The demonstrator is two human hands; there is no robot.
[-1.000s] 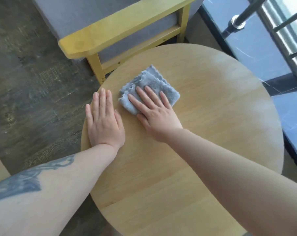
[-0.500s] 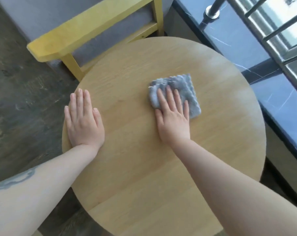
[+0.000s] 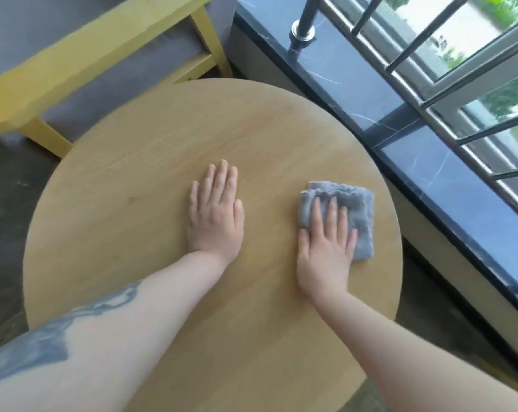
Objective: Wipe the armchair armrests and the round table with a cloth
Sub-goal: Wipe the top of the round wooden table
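A round table (image 3: 150, 185) of pale wood fills the middle of the view, its top running from the near edge to the far left, where it meets the armchair. The armchair (image 3: 82, 58) stands beyond the table's far-left rim, with a flat yellow wooden armrest, yellow legs and rails, and grey upholstery behind them. Along the right runs a dark marble sill (image 3: 448, 179), slanting from far to near, with a window railing (image 3: 400, 46) of dark bars above it and greenery blurred behind the glass. Dark wood-look floor (image 3: 8, 185) shows to the left of the table.

The left hand (image 3: 214, 215) lies palm down on the bare tabletop near its centre, fingers straight and close together, thumb alongside; its forearm carries a dark tattoo (image 3: 52, 343). The right hand (image 3: 326, 248) lies palm down toward the table's right side, fingers straight and slightly spread, pressing flat on the cloth (image 3: 361, 215). This cloth, grey and folded to a rough square, sits on the tabletop near the right rim, partly under the fingers, its far and right edges showing beyond them.
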